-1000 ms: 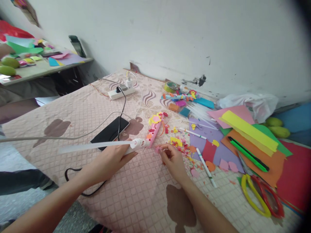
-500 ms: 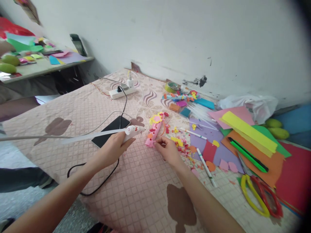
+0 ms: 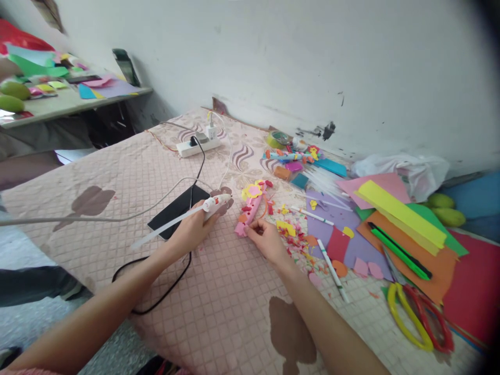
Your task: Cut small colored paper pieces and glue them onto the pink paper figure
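My left hand (image 3: 197, 226) is wrapped round a white hot glue gun (image 3: 216, 202). A long translucent glue stick (image 3: 166, 228) sticks out of its back, and its nozzle points right and slightly up. My right hand (image 3: 266, 238) is closed in a pinch at the lower end of a pink paper strip (image 3: 253, 209) decorated with small red and orange pieces. A yellow paper flower (image 3: 252, 190) with a pink centre sits at the strip's upper end. Whether a small piece lies between the right fingertips is hidden. A black phone (image 3: 177, 211) lies partly behind the left hand.
A white power strip (image 3: 199, 146) with cables stands at the back. To the right lie paper scraps (image 3: 299, 242), markers (image 3: 332, 271), a green cutter knife (image 3: 400, 250), scissors (image 3: 410, 317) and coloured sheets (image 3: 414, 208). Another table (image 3: 74, 107) stands at far left, with a person beside it.
The glue gun has tilted, its nozzle now higher and the stick's rear end lower and further right. My right hand stays pinched at the strip's lower end.
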A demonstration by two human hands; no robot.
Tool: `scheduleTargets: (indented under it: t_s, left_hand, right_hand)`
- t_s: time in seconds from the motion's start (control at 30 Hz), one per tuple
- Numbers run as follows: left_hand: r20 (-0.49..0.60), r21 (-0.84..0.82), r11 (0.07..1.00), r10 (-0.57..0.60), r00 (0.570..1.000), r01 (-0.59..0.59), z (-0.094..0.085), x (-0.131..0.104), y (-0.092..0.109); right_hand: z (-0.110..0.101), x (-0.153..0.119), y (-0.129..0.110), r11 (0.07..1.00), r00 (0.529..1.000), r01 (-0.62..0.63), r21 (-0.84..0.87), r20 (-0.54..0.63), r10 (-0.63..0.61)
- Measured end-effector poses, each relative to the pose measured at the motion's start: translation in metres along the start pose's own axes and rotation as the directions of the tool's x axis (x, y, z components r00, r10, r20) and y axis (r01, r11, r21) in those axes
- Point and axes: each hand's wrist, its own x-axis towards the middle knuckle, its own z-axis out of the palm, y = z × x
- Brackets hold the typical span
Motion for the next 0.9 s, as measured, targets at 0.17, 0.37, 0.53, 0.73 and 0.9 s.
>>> scheduleTargets:
  t_s: [0.17, 0.37, 0.53, 0.73, 0.9]
  left_hand:
    - [0.001, 0.036, 0.999, -0.016, 1.000, 0.016, 0.000, -0.002, -0.002]
    - [-0.041, 0.071, 0.997, 0.013, 0.999, -0.010, -0.002, -0.007, -0.003]
    - [-0.080, 0.143, 0.988, -0.049, 0.996, 0.060, -0.008, -0.027, -0.001]
    - [-0.101, 0.190, 0.979, -0.057, 0.993, 0.075, -0.020, -0.062, 0.016]
    - [-0.083, 0.102, 0.991, -0.074, 0.994, 0.083, -0.014, -0.074, 0.029]
  right_hand:
    - [0.001, 0.000, -0.003, 0.999, 1.000, -0.006, -0.045, -0.014, 0.005]
    - [0.005, 0.000, -0.004, 0.994, 0.998, -0.022, -0.108, -0.060, 0.016]
    - [0.006, -0.001, -0.005, 0.992, 0.997, -0.029, -0.124, -0.072, 0.020]
    - [0.007, -0.001, -0.001, 0.998, 0.992, -0.005, -0.059, -0.126, -0.002]
    - [0.003, -0.003, 0.003, 0.999, 0.991, 0.029, 0.023, -0.132, -0.026]
